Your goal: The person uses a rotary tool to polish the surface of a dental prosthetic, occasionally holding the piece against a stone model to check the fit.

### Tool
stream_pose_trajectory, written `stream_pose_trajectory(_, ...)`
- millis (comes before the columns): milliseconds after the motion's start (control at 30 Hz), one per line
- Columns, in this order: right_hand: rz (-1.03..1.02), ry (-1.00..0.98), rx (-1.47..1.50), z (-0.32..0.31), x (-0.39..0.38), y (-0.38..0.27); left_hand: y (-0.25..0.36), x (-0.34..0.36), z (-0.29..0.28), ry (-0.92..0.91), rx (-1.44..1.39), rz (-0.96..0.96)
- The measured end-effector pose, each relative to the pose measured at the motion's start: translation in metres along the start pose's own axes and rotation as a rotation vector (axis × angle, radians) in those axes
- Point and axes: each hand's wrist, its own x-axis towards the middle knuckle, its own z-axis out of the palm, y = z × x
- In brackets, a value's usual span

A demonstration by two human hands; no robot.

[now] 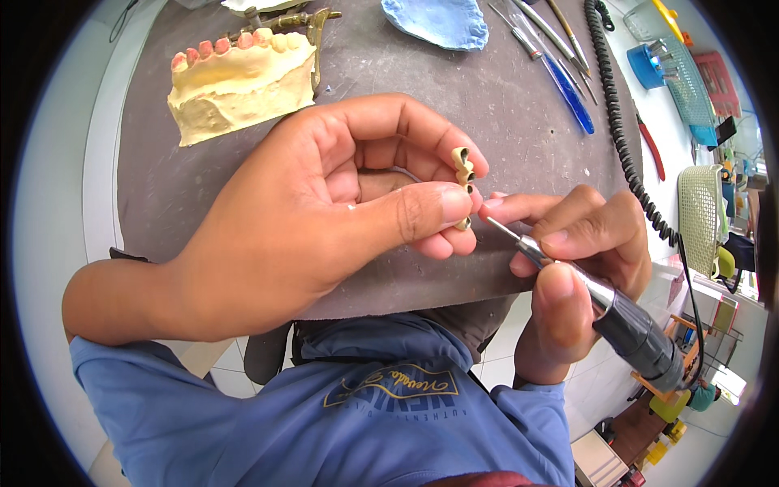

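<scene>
Between the thumb and fingers of my left hand (324, 195) is a small cream dental bridge (462, 161) with dark hollows in its crowns. Part of it is hidden behind the thumb. My right hand (580, 235) grips a dental handpiece (604, 296) with a silver front and a black rear body. The thin bur (503, 229) in its nose points at the bridge, its tip close to my left fingertips. Whether the tip touches the bridge, I cannot tell. Beyond my left hand stands a yellow plaster dental model (243, 89) with several reddish-coated teeth.
A blue plaster or wax piece (438, 20) lies at the far side of the dark tabletop (349, 61). Right of it are several slim tools, one a blue-handled knife (568, 93). The handpiece's coiled black cord (621, 122) runs down the right, near red-handled pliers (652, 148).
</scene>
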Motion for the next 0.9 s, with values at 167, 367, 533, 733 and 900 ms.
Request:
stream_pose_trajectory(167, 0.064, -0.007, 0.072, -0.0001, 0.0019, 0.0015, -0.002, 0.0018, -0.0025, -0.028, 0.003, -0.004)
stream_pose_trajectory(367, 0.078, -0.028, 0.04, -0.0011, 0.0024, 0.0007, -0.0009, 0.0014, -0.0002, -0.018, 0.029, -0.021)
stream_pose_trajectory(533, 0.057, -0.077, 0.013, -0.003, 0.0038, 0.0018, -0.001, 0.0017, -0.0003, -0.008, 0.051, -0.022)
stream_pose_trajectory(733, 0.033, -0.108, 0.027, -0.0039, 0.0065, 0.0037, 0.001, 0.0023, 0.001, -0.015, 0.057, -0.031)
stream_pose_trajectory(900, 0.077, -0.121, 0.053, -0.0045, 0.0079, 0.0005, -0.0005, 0.0013, 0.0013, -0.013, 0.063, -0.02)
